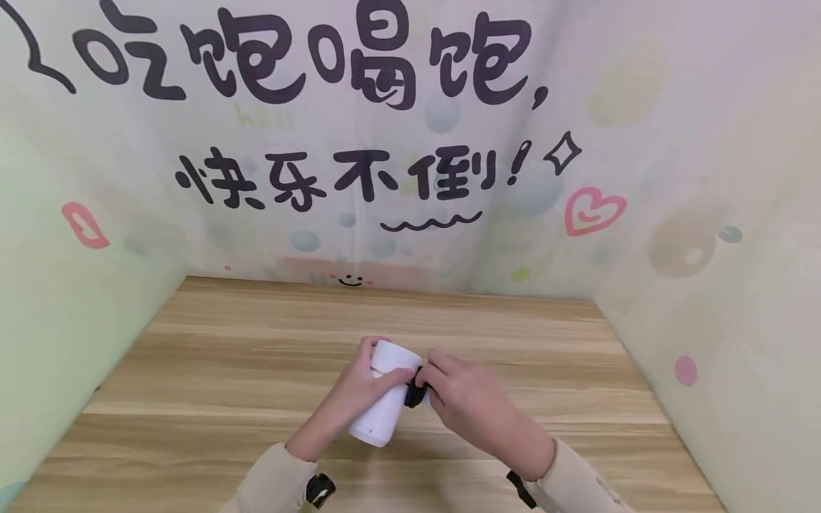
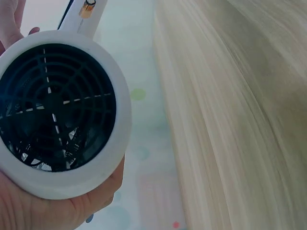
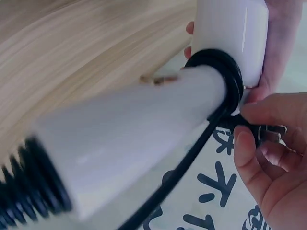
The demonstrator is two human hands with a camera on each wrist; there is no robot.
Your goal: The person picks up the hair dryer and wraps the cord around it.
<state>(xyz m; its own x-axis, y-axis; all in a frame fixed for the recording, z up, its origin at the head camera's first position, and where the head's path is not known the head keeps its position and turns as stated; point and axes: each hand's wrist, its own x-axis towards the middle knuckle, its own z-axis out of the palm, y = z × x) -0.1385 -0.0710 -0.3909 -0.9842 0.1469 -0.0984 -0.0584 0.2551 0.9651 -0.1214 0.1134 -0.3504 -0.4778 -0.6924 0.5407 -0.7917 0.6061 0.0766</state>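
My left hand grips a white hair dryer by its body, held tilted above the table. In the left wrist view its round dark grille faces the camera, and my left palm and fingers wrap under the rim. The hair dryer's handle sticks out toward the right hand, with a black power cord wound round its base. My right hand pinches the cord's black plug between thumb and fingers, the metal prongs showing, close beside the coils.
A wood-grain table lies underneath. Printed cloth walls with black lettering and coloured dots rise at the back and both sides. A loose run of cord stretches along the handle toward the ribbed black sleeve at its end.
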